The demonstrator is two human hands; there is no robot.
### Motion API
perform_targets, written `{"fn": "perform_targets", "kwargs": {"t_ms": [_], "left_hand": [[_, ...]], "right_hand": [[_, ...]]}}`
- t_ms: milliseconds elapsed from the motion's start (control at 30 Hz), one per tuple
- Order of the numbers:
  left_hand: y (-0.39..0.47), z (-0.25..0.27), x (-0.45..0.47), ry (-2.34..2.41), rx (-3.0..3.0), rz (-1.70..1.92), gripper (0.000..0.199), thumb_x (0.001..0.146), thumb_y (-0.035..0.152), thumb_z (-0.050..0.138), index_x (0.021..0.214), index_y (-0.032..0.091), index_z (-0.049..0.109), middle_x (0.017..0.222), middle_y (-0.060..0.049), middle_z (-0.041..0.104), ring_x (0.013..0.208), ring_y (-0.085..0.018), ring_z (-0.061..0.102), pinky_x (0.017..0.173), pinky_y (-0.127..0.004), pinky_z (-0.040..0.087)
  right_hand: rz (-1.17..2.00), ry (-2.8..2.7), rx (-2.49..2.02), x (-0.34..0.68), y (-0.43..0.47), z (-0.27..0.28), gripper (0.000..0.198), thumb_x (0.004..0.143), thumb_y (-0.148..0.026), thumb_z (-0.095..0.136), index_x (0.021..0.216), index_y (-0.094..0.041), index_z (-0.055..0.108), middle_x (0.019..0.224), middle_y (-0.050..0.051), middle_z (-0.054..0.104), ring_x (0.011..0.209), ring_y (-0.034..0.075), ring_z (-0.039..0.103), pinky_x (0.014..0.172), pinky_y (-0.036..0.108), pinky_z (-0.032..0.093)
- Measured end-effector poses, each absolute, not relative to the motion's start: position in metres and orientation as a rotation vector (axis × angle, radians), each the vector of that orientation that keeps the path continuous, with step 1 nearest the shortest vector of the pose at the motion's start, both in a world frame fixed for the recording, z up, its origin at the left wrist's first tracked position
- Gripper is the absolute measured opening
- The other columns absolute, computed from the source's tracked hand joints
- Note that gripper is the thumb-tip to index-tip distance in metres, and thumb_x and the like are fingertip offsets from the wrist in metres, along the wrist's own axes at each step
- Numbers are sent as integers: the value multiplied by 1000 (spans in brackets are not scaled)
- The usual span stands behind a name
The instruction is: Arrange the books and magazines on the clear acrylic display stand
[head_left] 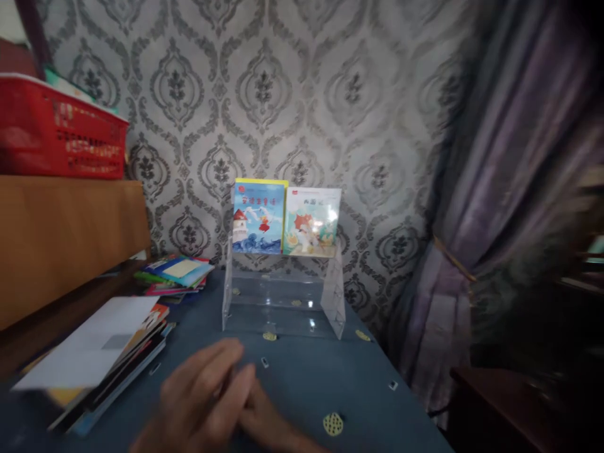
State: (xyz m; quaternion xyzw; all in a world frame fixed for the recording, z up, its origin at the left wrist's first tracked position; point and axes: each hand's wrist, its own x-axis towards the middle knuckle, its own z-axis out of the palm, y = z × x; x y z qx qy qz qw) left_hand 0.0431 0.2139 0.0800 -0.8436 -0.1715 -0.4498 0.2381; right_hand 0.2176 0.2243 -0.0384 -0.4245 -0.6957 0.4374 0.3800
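My left hand (201, 393) is low in the middle of the view, over the blue tablecloth, its fingers bent and held close together. Against it, partly behind, lies my right hand (267, 415); its fingers are mostly hidden. The two hands touch, and no object shows in either one. Beyond them stands a clear acrylic book stand (333, 296). On its top tier lean two picture books side by side: a blue one (259, 220) with a yellow edge and a pale one (311, 226). The lower tiers show no books.
At the left lies a book stack (127, 362) topped by a white sheet or cover (89, 346). Behind it is a pile of colourful books (182, 274). A red basket (61, 129) sits on a wooden cabinet (70, 233). A purple curtain (453, 327) hangs at the right.
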Motion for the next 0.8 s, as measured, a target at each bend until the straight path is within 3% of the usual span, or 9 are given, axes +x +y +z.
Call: {"fn": "perform_targets", "kwargs": {"t_ms": [133, 200, 300, 433, 600, 800], "left_hand": [[252, 61, 46, -802, -2370, -911, 40, 91, 9, 42, 123, 22, 62, 111, -13, 72, 103, -25, 69, 84, -39, 60], [271, 50, 35, -1204, -2360, -707, 42, 91, 8, 38, 122, 23, 63, 119, -14, 70, 111, -28, 67, 95, -45, 55], [292, 39, 10, -1645, -2160, -537, 42, 94, 17, 38, 131, 19, 59, 140, -19, 59, 134, -35, 52, 112, -59, 39], [306, 37, -25, -1950, -1912, -433, 54, 96, 34, 42, 144, 7, 45, 154, -30, 39, 147, -42, 31, 114, -68, 27], [308, 41, -57, -2176, -1801, -282, 70, 95, 53, 44, 144, 3, 43, 148, -35, 43, 142, -50, 35, 106, -71, 33], [305, 54, -66, -2250, -1899, -127, 63, 96, 54, 44, 137, 6, 49, 142, -32, 49, 135, -46, 44, 102, -63, 41]], "right_hand": [[1292, -1624, -1009, 216, 219, -21, 50, 84, -65, 59, 96, -17, 69, 75, 3, 67, 66, 16, 63, 56, 26, 46], [1345, -1619, -1007, 215, 218, -19, 50, 84, -64, 60, 98, -16, 69, 77, 4, 68, 67, 16, 64, 55, 25, 45], [1373, -1616, -1011, 214, 220, -20, 51, 84, -65, 61, 98, -17, 69, 78, 5, 69, 67, 16, 65, 54, 24, 45], [1377, -1617, -1028, 215, 222, -24, 52, 84, -66, 61, 97, -16, 69, 78, 6, 69, 68, 17, 65, 53, 25, 45], [1411, -1620, -1021, 215, 223, -23, 51, 84, -64, 61, 99, -16, 70, 79, 6, 69, 69, 16, 65, 54, 25, 46], [1428, -1623, -1002, 215, 225, -26, 49, 85, -63, 61, 97, -16, 69, 79, 6, 69, 68, 16, 65, 53, 24, 45]]}}
